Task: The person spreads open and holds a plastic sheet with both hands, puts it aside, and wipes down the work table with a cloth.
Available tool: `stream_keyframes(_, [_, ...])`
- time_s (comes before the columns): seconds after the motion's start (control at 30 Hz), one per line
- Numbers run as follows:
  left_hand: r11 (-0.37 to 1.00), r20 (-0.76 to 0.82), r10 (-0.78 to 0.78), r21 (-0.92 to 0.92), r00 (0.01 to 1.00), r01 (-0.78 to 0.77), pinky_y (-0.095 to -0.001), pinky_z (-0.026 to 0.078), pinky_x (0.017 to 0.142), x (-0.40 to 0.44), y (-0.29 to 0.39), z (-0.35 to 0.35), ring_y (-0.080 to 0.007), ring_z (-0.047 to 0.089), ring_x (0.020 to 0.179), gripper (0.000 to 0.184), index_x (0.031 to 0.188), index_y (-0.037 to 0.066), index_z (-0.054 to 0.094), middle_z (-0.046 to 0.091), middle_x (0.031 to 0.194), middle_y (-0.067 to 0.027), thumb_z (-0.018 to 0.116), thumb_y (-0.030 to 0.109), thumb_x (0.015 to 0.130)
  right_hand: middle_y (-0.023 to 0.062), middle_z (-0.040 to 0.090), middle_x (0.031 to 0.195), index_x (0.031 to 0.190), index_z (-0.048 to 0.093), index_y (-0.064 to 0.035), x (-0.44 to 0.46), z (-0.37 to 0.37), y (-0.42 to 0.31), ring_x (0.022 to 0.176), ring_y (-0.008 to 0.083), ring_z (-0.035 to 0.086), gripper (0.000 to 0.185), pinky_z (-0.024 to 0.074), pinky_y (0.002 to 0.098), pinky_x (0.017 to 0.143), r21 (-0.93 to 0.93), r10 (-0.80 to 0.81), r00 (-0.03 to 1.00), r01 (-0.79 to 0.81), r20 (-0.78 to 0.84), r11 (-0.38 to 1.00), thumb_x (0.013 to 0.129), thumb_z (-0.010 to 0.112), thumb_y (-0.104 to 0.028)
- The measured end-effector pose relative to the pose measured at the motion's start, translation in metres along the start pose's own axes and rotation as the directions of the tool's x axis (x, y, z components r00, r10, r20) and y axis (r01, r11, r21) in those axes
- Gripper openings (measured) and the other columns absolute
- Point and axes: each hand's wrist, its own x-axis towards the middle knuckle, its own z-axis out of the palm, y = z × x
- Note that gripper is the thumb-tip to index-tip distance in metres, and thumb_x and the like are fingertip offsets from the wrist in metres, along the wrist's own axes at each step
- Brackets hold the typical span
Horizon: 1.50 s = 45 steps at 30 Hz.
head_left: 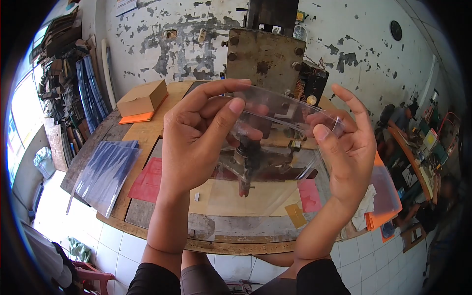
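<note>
Both hands raised above the workbench (231, 246), left hand (194, 132) and right hand (349, 147) pinched the clear plastic sheet (275, 110) between thumbs and fingers, the sheet hung transparent, glossy, thin-edged, before the machine (263, 61).

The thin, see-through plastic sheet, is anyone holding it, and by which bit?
Yes. The left hand and right hand hold the thin, see-through plastic sheet by its upper edge, one hand near each end.
</note>
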Motion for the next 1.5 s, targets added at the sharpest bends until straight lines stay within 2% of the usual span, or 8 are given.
stream_keyframes(0.57, [0.999, -0.009, -0.002, 0.035, 1.000, 0.002, -0.0195, 0.050, 0.058, -0.001, 0.000, -0.001, -0.0168, 0.081, 0.075, 0.034, 0.140, -0.005, 0.064, 0.083, 0.106, -0.0173, 0.064, 0.015, 0.113, 0.0149, 0.079, 0.104, 0.147, 0.060, 0.0056, -0.002, 0.009, -0.004, 0.100, 0.0169, 0.078, 0.061, 0.0622, 0.0269, 0.089, -0.012, -0.032, 0.995, 0.031, -0.099, 0.999, 0.090, 0.083, 0.007])
stream_keyframes(0.77, [0.995, -0.005, 0.019, 0.095, 1.000, -0.019, -0.0198, 0.050, 0.058, 0.001, -0.001, -0.001, -0.0146, 0.079, 0.073, 0.035, 0.141, -0.005, 0.064, 0.084, 0.106, -0.0166, 0.064, 0.016, 0.113, 0.0144, 0.080, 0.104, 0.145, 0.061, 0.0052, -0.001, 0.008, 0.000, 0.100, 0.0164, 0.077, 0.058, 0.0618, 0.0279, 0.089, 0.007, -0.040, 0.995, 0.041, -0.092, 0.999, 0.091, 0.083, 0.007])
stream_keyframes(0.97, [0.988, 0.006, 0.066, 0.140, 0.998, -0.066, -0.0203, 0.049, 0.059, 0.004, -0.009, -0.004, -0.0134, 0.078, 0.074, 0.033, 0.141, -0.003, 0.064, 0.084, 0.105, -0.0161, 0.064, 0.016, 0.113, 0.0153, 0.081, 0.103, 0.142, 0.063, 0.0049, 0.000, 0.004, 0.003, 0.100, 0.0170, 0.078, 0.054, 0.0607, 0.0271, 0.088, -0.067, -0.089, 0.994, 0.085, -0.062, 0.994, 0.093, 0.085, 0.004])
stream_keyframes(1.07, [0.982, 0.014, 0.104, 0.160, 0.995, -0.104, -0.0198, 0.049, 0.059, 0.003, -0.008, -0.004, -0.0132, 0.078, 0.074, 0.032, 0.140, -0.002, 0.065, 0.084, 0.104, -0.0161, 0.063, 0.015, 0.113, 0.0157, 0.081, 0.103, 0.134, 0.064, 0.0041, 0.000, 0.001, 0.004, 0.099, 0.0171, 0.079, 0.046, 0.0603, 0.0269, 0.087, -0.094, -0.117, 0.992, 0.112, -0.043, 0.989, 0.093, 0.084, 0.005])
stream_keyframes(1.2, [0.984, -0.004, 0.082, 0.160, 0.997, -0.080, -0.0192, 0.049, 0.058, 0.001, -0.002, -0.004, -0.0125, 0.077, 0.072, 0.031, 0.140, -0.003, 0.065, 0.084, 0.104, -0.0163, 0.062, 0.013, 0.113, 0.0155, 0.081, 0.101, 0.115, 0.063, -0.0005, -0.002, 0.005, 0.006, 0.097, 0.0164, 0.079, 0.034, 0.0592, 0.0260, 0.085, -0.052, -0.151, 0.986, 0.147, -0.077, 0.988, 0.091, 0.086, 0.006])
stream_keyframes(1.27, [0.981, 0.001, 0.087, 0.173, 0.996, -0.085, -0.0191, 0.048, 0.058, 0.002, 0.000, -0.009, -0.0120, 0.077, 0.071, 0.031, 0.140, -0.003, 0.065, 0.084, 0.103, -0.0168, 0.061, 0.012, 0.113, 0.0153, 0.081, 0.099, 0.107, 0.060, -0.0033, -0.003, 0.007, 0.005, 0.096, 0.0160, 0.079, 0.033, 0.0585, 0.0253, 0.084, -0.023, -0.133, 0.988, 0.132, -0.077, 0.991, 0.090, 0.087, 0.007])
stream_keyframes(1.37, [0.982, 0.005, 0.062, 0.179, 0.998, -0.062, -0.0189, 0.048, 0.059, 0.001, 0.004, -0.012, -0.0115, 0.076, 0.070, 0.031, 0.140, -0.003, 0.064, 0.084, 0.103, -0.0171, 0.061, 0.012, 0.113, 0.0158, 0.080, 0.100, 0.102, 0.056, -0.0054, -0.003, 0.007, 0.002, 0.094, 0.0155, 0.079, 0.037, 0.0584, 0.0253, 0.083, -0.065, -0.061, 0.996, 0.057, -0.065, 0.996, 0.088, 0.089, 0.006])
stream_keyframes(1.5, [0.985, 0.035, 0.044, 0.167, 0.998, -0.049, -0.0187, 0.046, 0.058, 0.002, 0.006, -0.017, -0.0114, 0.076, 0.069, 0.031, 0.140, -0.004, 0.064, 0.084, 0.101, -0.0169, 0.062, 0.011, 0.113, 0.0132, 0.078, 0.097, 0.096, 0.055, -0.0067, -0.003, 0.005, 0.005, 0.090, 0.0136, 0.076, 0.039, 0.0593, 0.0266, 0.082, -0.066, -0.061, 0.998, 0.060, -0.014, 0.996, 0.086, 0.090, 0.006])
